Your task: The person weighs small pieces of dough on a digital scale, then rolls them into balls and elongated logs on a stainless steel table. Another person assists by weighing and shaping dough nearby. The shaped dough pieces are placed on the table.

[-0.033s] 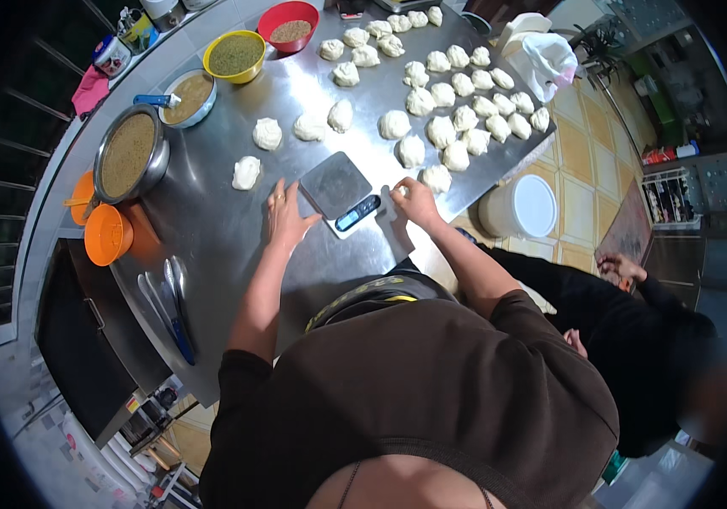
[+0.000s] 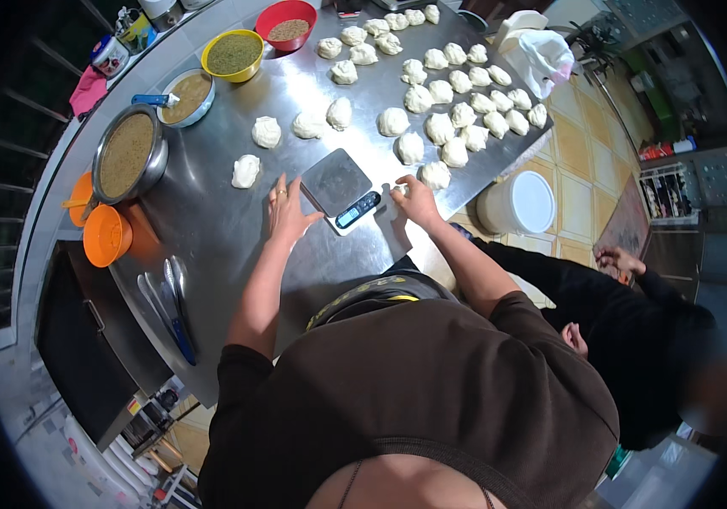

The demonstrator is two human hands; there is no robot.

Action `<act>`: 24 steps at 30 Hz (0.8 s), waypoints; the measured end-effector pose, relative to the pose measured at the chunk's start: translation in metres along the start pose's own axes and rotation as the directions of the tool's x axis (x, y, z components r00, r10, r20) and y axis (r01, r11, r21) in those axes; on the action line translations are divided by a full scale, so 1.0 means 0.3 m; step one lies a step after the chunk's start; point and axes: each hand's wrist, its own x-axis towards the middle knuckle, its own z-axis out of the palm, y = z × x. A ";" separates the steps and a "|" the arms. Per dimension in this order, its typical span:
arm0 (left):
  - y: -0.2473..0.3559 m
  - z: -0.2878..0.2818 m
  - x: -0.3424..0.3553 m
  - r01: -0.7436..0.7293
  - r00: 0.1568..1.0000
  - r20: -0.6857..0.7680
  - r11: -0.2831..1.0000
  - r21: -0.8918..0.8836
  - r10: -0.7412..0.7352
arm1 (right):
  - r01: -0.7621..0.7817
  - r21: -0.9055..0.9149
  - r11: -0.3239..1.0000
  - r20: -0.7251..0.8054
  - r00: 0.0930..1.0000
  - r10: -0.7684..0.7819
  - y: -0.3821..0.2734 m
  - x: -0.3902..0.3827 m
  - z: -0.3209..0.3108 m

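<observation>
Grey steel bench [image 2: 236,246]; pale cream dough balls [image 2: 440,127]; grey scale [image 2: 336,185]; yellow bowl [image 2: 233,53]; red bowl [image 2: 286,19]; orange lid [image 2: 107,236].

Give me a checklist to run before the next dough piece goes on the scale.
1. Scale platform bare: ok.
2. Left hand free, flat on the table beside the scale: ok.
3. Right hand free: cannot tell; fingertips seem to pinch a small bit of dough.
4. Dough piece close to the right hand: ok.
5. Scale display readable: cannot tell, too small.
</observation>
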 end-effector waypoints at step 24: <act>0.084 0.066 -0.003 0.030 0.995 0.091 0.987 0.158 -0.045 | 0.093 -0.035 0.995 -0.314 0.944 -0.099 -0.006 -0.099 -0.143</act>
